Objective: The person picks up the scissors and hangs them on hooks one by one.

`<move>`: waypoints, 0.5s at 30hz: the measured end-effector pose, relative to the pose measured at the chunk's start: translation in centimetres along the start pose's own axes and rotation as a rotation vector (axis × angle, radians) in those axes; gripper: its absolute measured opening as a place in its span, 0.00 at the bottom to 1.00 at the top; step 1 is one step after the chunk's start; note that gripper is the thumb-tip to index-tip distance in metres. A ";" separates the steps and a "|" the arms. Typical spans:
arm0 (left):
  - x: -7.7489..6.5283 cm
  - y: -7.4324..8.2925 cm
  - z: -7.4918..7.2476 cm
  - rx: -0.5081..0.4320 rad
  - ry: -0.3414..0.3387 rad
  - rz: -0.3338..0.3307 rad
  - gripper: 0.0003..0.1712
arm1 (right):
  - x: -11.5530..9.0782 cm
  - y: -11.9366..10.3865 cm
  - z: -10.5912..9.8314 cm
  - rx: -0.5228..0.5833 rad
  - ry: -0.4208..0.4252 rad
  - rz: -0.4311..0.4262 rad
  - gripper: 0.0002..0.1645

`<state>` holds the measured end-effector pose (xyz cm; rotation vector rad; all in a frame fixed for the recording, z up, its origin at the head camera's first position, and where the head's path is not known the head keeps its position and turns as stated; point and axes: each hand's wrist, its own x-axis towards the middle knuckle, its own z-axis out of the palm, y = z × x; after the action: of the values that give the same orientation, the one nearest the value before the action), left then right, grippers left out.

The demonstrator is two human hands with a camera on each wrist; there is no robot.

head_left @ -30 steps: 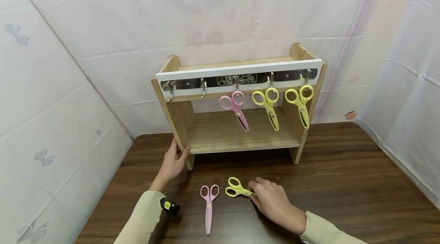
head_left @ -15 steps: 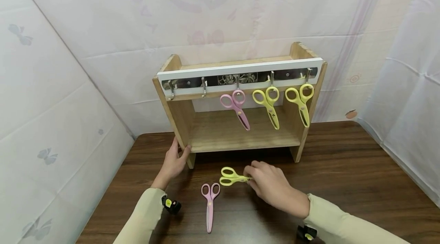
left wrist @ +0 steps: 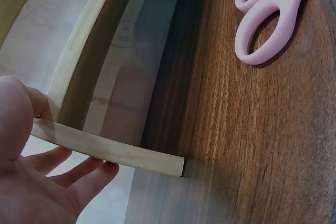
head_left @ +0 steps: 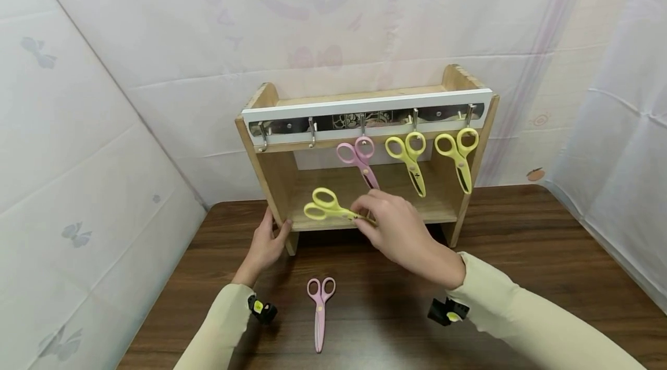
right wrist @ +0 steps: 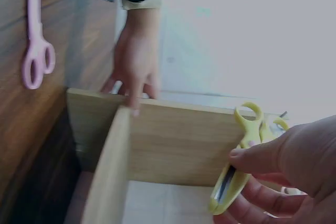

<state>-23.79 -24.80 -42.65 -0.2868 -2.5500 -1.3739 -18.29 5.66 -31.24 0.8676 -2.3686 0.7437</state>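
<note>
Pinched by the blade end in my right hand (head_left: 398, 231), a pair of yellow scissors (head_left: 328, 206) is raised in front of the shelf opening, handle loops pointing left. My left hand (head_left: 266, 247) grips the lower left side panel of the wooden shelf (head_left: 365, 225), thumb on the inner face and fingers outside, as the left wrist view shows. Pink scissors (head_left: 320, 312) lie on the table, loops toward the shelf. From the hook rail (head_left: 323, 122) hang pink scissors (head_left: 359, 158), partly covered by my right hand, and two yellow pairs, one in the middle right (head_left: 409, 156) and one at the far right.
The two leftmost hooks, such as the end hook (head_left: 263, 137), carry nothing. The dark wooden table (head_left: 531, 266) reaches forward to a pale patterned cloth (head_left: 182, 28) hanging behind and at both sides. A black wrist camera (head_left: 443, 311) sits at my right cuff.
My right hand has lifted the yellow scissors off the table and carried them forward and up to the shelf front. The left hand keeps its grip on the side panel.
</note>
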 end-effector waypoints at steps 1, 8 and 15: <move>0.0 0.0 0.0 -0.005 0.001 -0.002 0.34 | 0.4 -0.2 -0.1 0.018 0.016 0.001 0.07; 0.1 -0.1 0.2 -0.002 0.005 -0.001 0.34 | 2.5 -1.2 -0.3 0.124 0.118 -0.011 0.07; 0.0 -0.1 0.3 0.003 0.010 0.001 0.34 | 4.1 -1.6 -0.2 0.184 0.168 0.005 0.05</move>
<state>-23.88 -24.67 -42.89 -0.2805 -2.5429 -1.3678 -19.82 3.06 -28.07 0.8379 -2.1807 1.0081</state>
